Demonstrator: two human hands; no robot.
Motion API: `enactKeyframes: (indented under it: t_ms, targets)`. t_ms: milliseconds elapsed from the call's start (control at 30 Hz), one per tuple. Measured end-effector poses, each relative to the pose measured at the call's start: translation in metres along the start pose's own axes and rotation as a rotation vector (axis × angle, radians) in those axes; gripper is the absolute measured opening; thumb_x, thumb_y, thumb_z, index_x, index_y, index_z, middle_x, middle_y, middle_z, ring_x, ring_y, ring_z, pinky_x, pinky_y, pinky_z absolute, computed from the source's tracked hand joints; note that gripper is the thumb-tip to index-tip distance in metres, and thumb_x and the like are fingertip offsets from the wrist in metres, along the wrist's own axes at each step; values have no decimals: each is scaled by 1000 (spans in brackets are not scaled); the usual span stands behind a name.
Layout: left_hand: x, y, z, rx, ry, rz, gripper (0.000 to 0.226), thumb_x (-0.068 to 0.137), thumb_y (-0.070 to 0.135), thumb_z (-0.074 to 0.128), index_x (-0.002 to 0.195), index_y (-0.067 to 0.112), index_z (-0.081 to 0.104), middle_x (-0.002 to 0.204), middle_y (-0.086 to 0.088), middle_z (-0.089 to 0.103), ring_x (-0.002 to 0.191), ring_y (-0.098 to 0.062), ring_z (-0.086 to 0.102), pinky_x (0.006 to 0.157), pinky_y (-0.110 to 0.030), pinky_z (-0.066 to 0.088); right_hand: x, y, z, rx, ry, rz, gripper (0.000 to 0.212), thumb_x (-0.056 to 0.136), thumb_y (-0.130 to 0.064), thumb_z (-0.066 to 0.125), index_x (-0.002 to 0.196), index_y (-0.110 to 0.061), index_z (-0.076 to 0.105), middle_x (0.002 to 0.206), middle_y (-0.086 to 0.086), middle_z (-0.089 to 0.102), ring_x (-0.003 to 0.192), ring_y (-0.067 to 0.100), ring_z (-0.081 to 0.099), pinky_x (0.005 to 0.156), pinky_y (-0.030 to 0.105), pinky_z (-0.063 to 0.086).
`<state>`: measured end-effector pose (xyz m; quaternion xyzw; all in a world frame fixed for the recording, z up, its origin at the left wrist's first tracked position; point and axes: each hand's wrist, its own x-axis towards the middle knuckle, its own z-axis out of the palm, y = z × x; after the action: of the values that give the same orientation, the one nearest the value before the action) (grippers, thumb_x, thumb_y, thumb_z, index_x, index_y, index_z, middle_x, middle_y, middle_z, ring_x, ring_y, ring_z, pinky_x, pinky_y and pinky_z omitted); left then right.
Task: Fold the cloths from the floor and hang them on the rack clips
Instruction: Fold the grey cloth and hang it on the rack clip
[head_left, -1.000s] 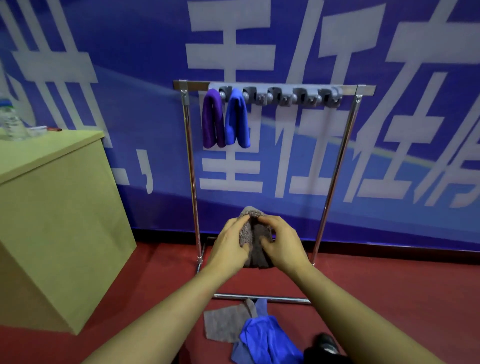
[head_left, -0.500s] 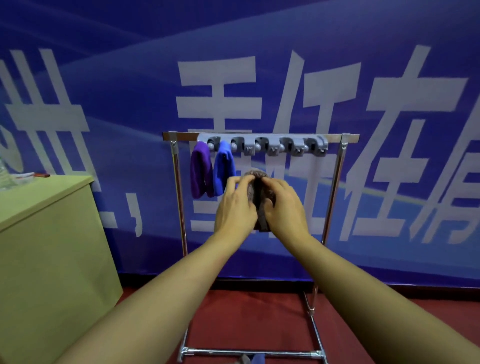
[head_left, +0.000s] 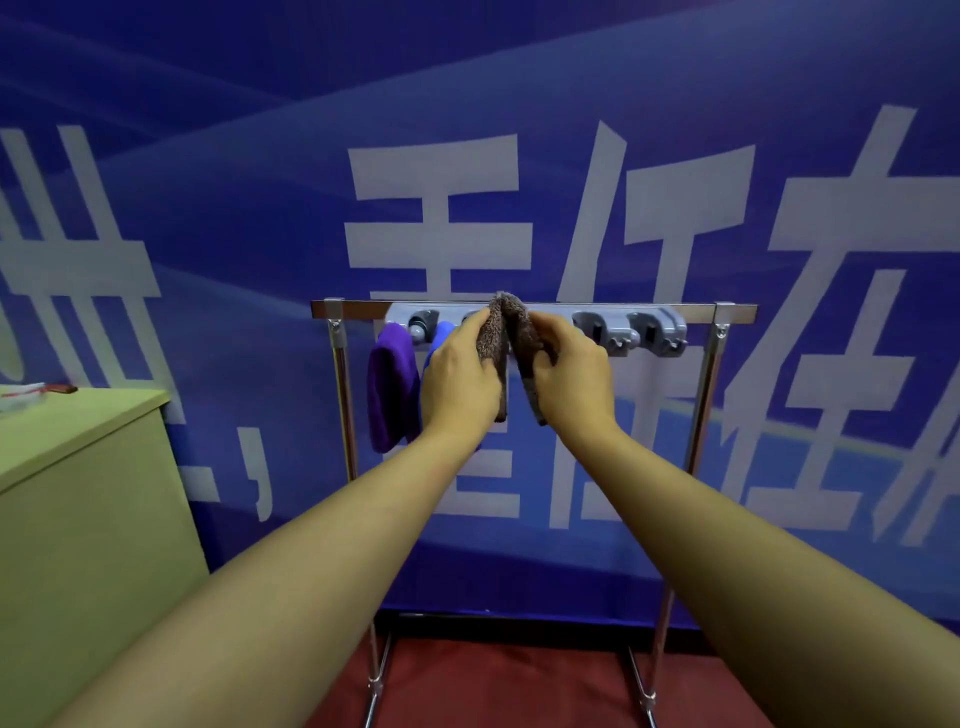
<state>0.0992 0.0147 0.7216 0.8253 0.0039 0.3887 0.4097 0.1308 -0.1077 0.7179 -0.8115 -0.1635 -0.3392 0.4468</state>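
A folded grey-brown cloth (head_left: 511, 332) is held up against the grey clip strip (head_left: 644, 327) on the metal rack (head_left: 727, 313), its fold peak just above the top bar. My left hand (head_left: 460, 379) grips its left half and my right hand (head_left: 571, 382) grips its right half. A purple cloth (head_left: 392, 387) hangs from the leftmost clip. A blue cloth (head_left: 439, 338) hangs beside it, mostly hidden behind my left hand. The clip behind the grey-brown cloth is hidden. Two clips to the right hold nothing.
A light green cabinet (head_left: 88, 509) stands at the left, close to the rack's left post (head_left: 343, 405). A blue banner wall (head_left: 519, 104) is right behind the rack. Red floor (head_left: 509, 686) shows between the rack's feet.
Both hands have lifted the grey-brown cloth from knee height up to the clip strip. My view tilted upward, so the cloths on the floor dropped out of sight.
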Motion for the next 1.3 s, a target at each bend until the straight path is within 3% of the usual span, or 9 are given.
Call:
enactKeyframes:
  t_ms: [167, 333, 500, 633, 800, 900, 1067, 1133, 1300]
  targets:
    - [16, -14, 14, 138, 33, 60, 64, 91, -3, 52, 141, 37, 46, 134, 2, 59, 112, -25, 62, 85, -46, 57, 12, 24, 17, -102, 8, -14, 54, 92, -3, 49, 133, -38, 55, 110, -2, 67, 93, 17, 64, 75, 41, 58]
    - [17, -25, 30, 280, 1, 51, 67, 90, -5, 50, 144, 34, 44, 138, 3, 56, 112, -27, 62, 73, -36, 50, 8, 42, 31, -136, -35, -9, 53, 93, -4, 49, 135, -37, 53, 101, 0, 68, 85, 20, 63, 67, 42, 56]
    - [16, -37, 41, 326, -77, 38, 75, 86, -1, 68, 143, 39, 40, 127, 4, 64, 113, -24, 63, 73, -42, 57, 4, 47, 38, -156, -126, 15, 58, 91, 2, 44, 138, -31, 52, 91, 2, 59, 85, 25, 60, 65, 44, 56]
    - [17, -42, 42, 352, -167, 8, 77, 87, -5, 60, 143, 44, 39, 113, -4, 67, 108, -28, 62, 78, -50, 58, 4, 50, 43, -98, -215, 54, 63, 89, 1, 39, 138, -37, 50, 103, 5, 63, 85, 22, 61, 71, 45, 57]
    - [14, -46, 44, 307, -282, -32, 81, 91, -3, 43, 150, 49, 23, 110, -3, 68, 96, -30, 66, 77, -49, 58, -4, 49, 44, -5, -236, 99, 62, 90, 0, 39, 140, -35, 49, 116, -1, 67, 94, 18, 63, 80, 37, 57]
    - [8, -49, 44, 296, -290, -64, 70, 93, 4, 42, 149, 44, 29, 108, -3, 67, 92, -31, 65, 77, -49, 57, -10, 51, 41, 33, -243, 101, 56, 93, -4, 44, 140, -34, 50, 110, -6, 69, 90, 12, 63, 78, 33, 56]
    - [-10, -56, 41, 284, -293, -76, 34, 95, 11, 50, 125, 26, 45, 104, -5, 67, 89, -33, 64, 71, -45, 54, -21, 51, 31, 76, -256, 113, 50, 96, -7, 50, 140, -32, 51, 95, -15, 62, 79, 2, 59, 81, 33, 56]
    - [-19, -59, 41, 255, -291, -90, 39, 94, 11, 52, 128, 28, 43, 106, -3, 66, 88, -32, 64, 71, -47, 55, -27, 51, 28, 102, -246, 131, 51, 97, -9, 51, 142, -34, 48, 105, -14, 62, 87, 3, 62, 84, 35, 57]
    - [-52, -70, 31, 204, -263, -189, 56, 97, 21, 53, 148, 32, 34, 135, 2, 58, 112, -28, 62, 87, -46, 54, -56, 54, 19, 102, -168, 205, 52, 100, -21, 54, 149, -32, 39, 142, -5, 53, 126, 13, 53, 98, 41, 53]
